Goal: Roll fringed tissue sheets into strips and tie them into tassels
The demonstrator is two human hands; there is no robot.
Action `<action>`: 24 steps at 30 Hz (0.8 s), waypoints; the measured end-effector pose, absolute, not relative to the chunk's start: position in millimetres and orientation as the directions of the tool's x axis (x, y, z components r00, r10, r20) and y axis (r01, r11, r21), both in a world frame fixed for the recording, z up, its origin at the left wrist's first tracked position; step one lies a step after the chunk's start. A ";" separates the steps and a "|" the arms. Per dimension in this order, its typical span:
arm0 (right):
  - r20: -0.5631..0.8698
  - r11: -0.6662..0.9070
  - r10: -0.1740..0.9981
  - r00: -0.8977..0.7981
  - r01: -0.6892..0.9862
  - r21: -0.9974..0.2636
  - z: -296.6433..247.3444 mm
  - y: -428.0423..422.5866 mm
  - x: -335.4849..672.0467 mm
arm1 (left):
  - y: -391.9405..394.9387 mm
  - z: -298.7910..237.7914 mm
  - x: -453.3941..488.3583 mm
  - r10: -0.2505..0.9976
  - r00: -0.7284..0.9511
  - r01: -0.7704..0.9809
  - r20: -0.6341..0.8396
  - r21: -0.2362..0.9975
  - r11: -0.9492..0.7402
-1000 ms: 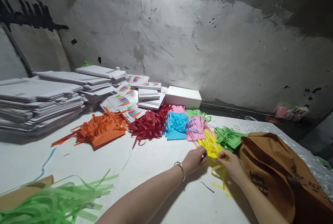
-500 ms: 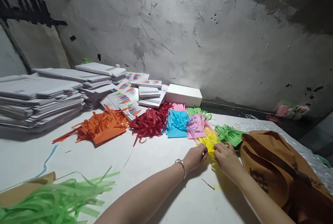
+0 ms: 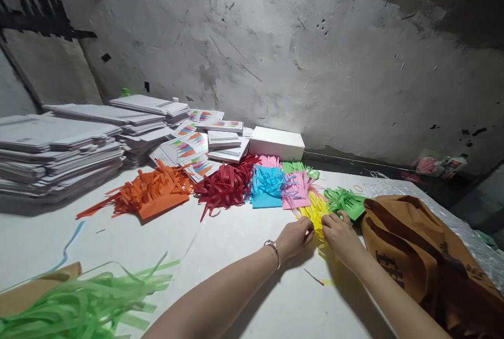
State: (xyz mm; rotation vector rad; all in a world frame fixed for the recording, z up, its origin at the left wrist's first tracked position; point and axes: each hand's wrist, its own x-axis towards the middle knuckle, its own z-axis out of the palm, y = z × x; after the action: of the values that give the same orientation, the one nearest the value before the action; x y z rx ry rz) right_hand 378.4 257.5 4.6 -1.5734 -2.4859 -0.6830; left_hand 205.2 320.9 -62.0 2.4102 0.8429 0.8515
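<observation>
Head view: at a white bench, the person's left hand, a bracelet on its wrist, had its fingers pinched shut on the near edge of the yellow paper strips. The right hand lay curled over the same bundle; whether its fingers gripped could not be told. The yellow strips lay between pink strips and green strips, just beside a brown bag. Blue strips, red strips and orange strips continued the row leftward.
</observation>
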 end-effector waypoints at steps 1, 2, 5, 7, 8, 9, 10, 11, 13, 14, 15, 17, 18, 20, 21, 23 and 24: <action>0.330 0.364 0.827 -0.454 0.881 0.302 3.8 258.2 379.5 | 320.6 -62.0 204.9 0.661 0.630 0.391 0.407 0.570 -0.723; 0.326 0.371 0.827 -0.457 0.881 0.293 2.9 258.8 380.9 | 320.1 -61.9 204.5 0.651 0.638 0.385 0.412 0.561 -0.733; 0.324 0.392 0.827 -0.460 0.884 0.254 -1.1 259.9 385.2 | 318.0 -60.5 203.1 0.616 0.660 0.360 0.430 0.538 -0.762; 0.332 0.402 0.825 -0.458 0.888 0.225 -4.3 260.1 386.8 | 316.9 -59.0 202.4 0.599 0.669 0.345 0.439 0.531 -0.774; 0.340 0.405 0.823 -0.455 0.890 0.211 -5.8 260.0 387.2 | 316.7 -58.3 202.4 0.595 0.671 0.339 0.443 0.530 -0.777; 0.350 0.406 0.821 -0.451 0.892 0.197 -7.2 260.0 387.2 | 316.9 -57.7 202.7 0.592 0.671 0.335 0.446 0.531 -0.779; 0.362 0.407 0.819 -0.446 0.895 0.184 -8.4 259.8 387.0 | 317.4 -57.2 203.3 0.592 0.670 0.331 0.447 0.533 -0.778; 0.374 0.405 0.817 -0.439 0.898 0.171 -9.4 259.5 386.6 | 318.3 -56.8 204.1 0.594 0.669 0.329 0.448 0.538 -0.776; 0.403 0.395 0.814 -0.418 0.907 0.144 -10.2 258.2 385.9 | 320.3 -56.2 205.8 0.599 0.665 0.325 0.446 0.549 -0.770; 0.420 0.384 0.814 -0.402 0.914 0.131 -10.0 257.1 385.8 | 321.4 -55.9 206.6 0.603 0.662 0.324 0.444 0.556 -0.765; 0.439 0.369 0.814 -0.381 0.922 0.117 -9.4 255.4 385.8 | 322.2 -55.6 207.2 0.609 0.659 0.324 0.442 0.563 -0.760; 0.477 0.328 0.815 -0.330 0.940 0.090 -7.8 251.2 386.3 | 323.3 -55.1 207.9 0.620 0.650 0.327 0.439 0.575 -0.750; 0.492 0.308 0.815 -0.305 0.948 0.078 -7.1 248.8 386.8 | 323.5 -54.8 208.0 0.625 0.646 0.328 0.438 0.580 -0.746; 0.507 0.281 0.819 -0.270 0.958 0.056 -6.9 244.8 387.9 | 323.4 -54.4 207.8 0.631 0.642 0.327 0.436 0.589 -0.739; 0.509 0.274 0.821 -0.259 0.961 0.047 -7.6 243.5 388.4 | 323.1 -54.2 207.6 0.632 0.642 0.326 0.434 0.592 -0.737; 0.512 0.271 0.823 -0.245 0.962 0.026 -10.5 242.8 389.2 | 322.4 -53.9 207.1 0.631 0.646 0.321 0.429 0.597 -0.735; 0.515 0.273 0.823 -0.241 0.962 0.014 -12.4 243.3 389.3 | 322.1 -53.6 206.8 0.630 0.649 0.319 0.427 0.599 -0.735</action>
State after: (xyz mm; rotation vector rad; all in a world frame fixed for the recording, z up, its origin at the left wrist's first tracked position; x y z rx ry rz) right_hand 389.3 243.3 -12.4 -1.6123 -2.1419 -0.4629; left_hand 206.8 322.1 -53.6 2.3901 0.7407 0.8728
